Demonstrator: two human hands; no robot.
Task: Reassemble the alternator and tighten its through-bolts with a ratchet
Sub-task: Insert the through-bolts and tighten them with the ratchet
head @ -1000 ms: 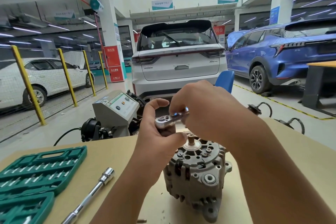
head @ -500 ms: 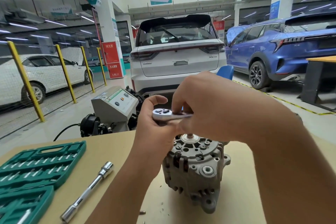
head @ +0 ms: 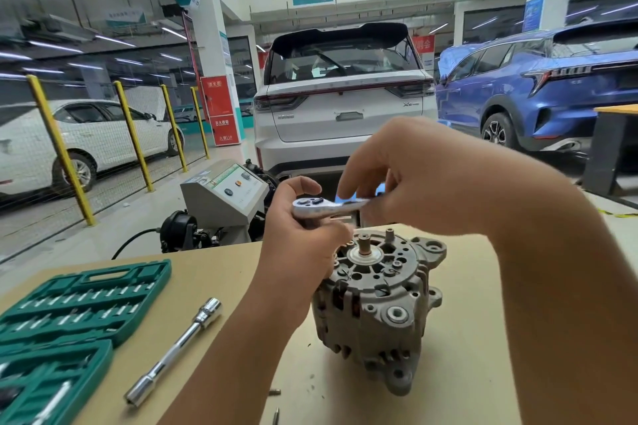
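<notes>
Glossy chrome ratchet (head: 328, 208), matt cast-metal alternator (head: 376, 307)

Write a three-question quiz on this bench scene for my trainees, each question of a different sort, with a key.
1. True or false: the ratchet is lying flat on the table.
2. Which hand grips the ratchet's head? A) left hand B) right hand C) neither
3. Fill in: the extension bar lies between the green socket case and the ______.

Key: 1. False, both hands hold it above the alternator. 2. A; the right hand holds the handle. 3. alternator.
</notes>
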